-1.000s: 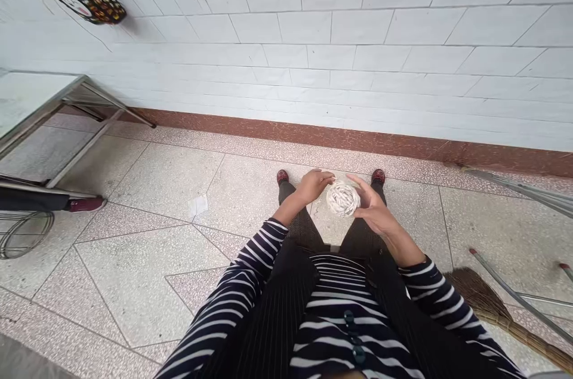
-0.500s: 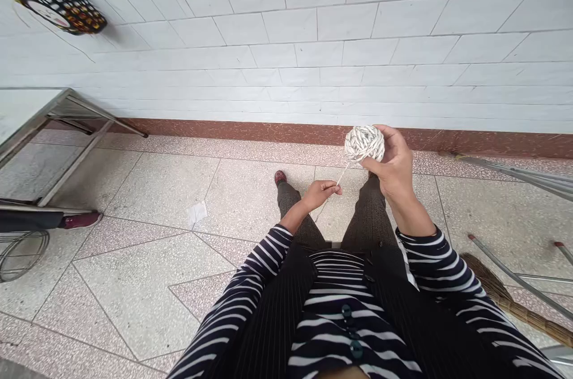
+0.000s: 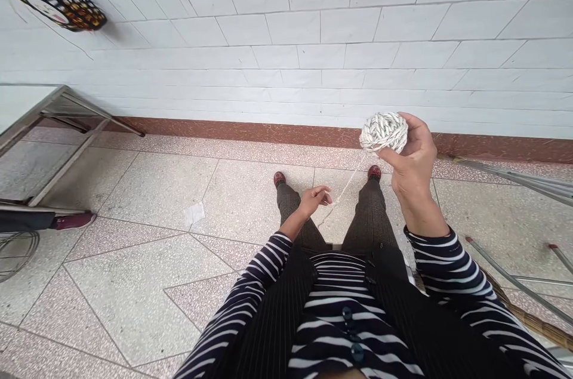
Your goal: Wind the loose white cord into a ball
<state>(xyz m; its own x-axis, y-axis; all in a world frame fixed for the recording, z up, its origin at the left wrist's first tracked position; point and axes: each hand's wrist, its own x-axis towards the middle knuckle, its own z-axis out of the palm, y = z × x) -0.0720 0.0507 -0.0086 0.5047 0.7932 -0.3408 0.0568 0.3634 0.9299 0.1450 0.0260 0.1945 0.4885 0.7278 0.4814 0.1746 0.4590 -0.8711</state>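
Note:
My right hand [image 3: 414, 155] holds a ball of white cord [image 3: 384, 132] up in front of me, thumb below it and fingers behind its right side. From the underside of the ball a thin strand of cord [image 3: 351, 179] slants down to the left. It reaches the fingertips of my left hand [image 3: 316, 200], where it bends and trails on downward between my legs. The left fingers are curled loosely round the strand; the exact grip is small and partly hidden.
A white-tiled wall stands ahead. At left are a metal-framed table [image 3: 67, 104], another person's shoe [image 3: 74, 221], a wire rack [image 3: 18, 253] and a hanging dotted bag [image 3: 60, 0]. White paper [image 3: 194, 213] lies on the floor. Metal legs [image 3: 514, 274] and a broom [image 3: 532, 322] are at right.
My right hand has moved up and to the right with the ball. My left hand has dropped slightly left and down, its fingers looser, and the strand between the hands is longer.

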